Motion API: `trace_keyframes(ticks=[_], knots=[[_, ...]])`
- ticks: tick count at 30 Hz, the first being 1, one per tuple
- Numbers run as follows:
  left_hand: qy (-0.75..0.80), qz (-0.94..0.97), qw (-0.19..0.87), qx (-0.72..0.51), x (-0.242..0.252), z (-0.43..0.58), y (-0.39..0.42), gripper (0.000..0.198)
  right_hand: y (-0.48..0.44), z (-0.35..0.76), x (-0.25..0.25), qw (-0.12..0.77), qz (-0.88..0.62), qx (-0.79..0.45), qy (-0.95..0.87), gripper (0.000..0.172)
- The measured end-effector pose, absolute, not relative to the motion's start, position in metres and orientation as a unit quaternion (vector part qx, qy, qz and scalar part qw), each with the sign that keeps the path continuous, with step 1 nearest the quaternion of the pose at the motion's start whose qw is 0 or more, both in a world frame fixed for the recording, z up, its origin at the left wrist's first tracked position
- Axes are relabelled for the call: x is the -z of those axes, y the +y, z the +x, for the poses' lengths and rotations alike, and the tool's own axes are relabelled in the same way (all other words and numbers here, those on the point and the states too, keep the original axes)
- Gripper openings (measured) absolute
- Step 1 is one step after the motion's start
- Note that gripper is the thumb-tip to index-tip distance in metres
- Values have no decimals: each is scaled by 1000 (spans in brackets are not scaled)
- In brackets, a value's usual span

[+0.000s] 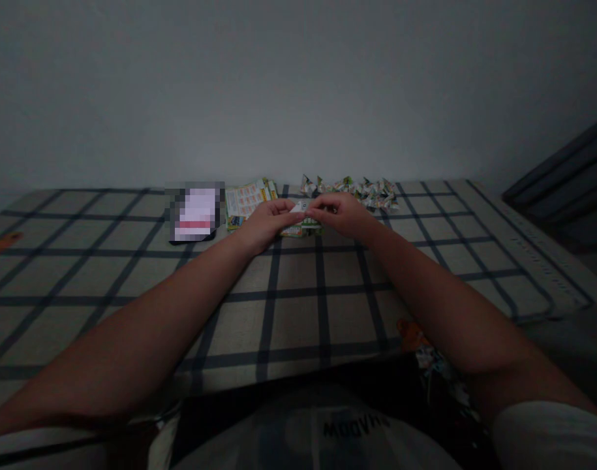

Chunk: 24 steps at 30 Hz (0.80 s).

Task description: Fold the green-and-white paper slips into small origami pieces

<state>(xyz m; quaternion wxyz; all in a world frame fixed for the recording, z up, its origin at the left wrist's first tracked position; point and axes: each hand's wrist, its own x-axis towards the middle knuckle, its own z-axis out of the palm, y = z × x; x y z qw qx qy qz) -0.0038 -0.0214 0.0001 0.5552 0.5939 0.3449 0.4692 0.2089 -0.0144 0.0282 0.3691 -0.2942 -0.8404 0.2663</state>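
In the middle of the checked cloth, my left hand (266, 225) presses a small folded piece of paper (299, 207), white on top, between thumb and fingers. My right hand (342, 212) pinches the right side of the same paper, its thumb and fingertip close to my left thumb. Beneath my hands lies a green and orange printed sheet (292, 231), partly covered by them. Just behind my left hand is a pile of colourful printed leaflets (246, 199). Several folded paper pieces with pointed tips (371, 189) form a cluster behind my right hand.
A blurred-out phone-like device (195, 215) with a bright screen lies at the left. The checked tablecloth (293, 320) reaches back to a plain wall (298, 91). Dark slats (567, 176) stand at the far right. Something orange (413, 333) shows near my right forearm.
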Motion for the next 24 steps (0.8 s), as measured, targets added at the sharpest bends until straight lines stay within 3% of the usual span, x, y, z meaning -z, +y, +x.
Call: trace_keyframes(ticks=[7,24], knots=[[336,588,579,-453,-6,-1,-28,31,-11,210,-27,365,-279,-276,-844,48],[407,635,478,-451,-8,0,-29,31,-10,211,-24,367,-315,-237,-843,40]])
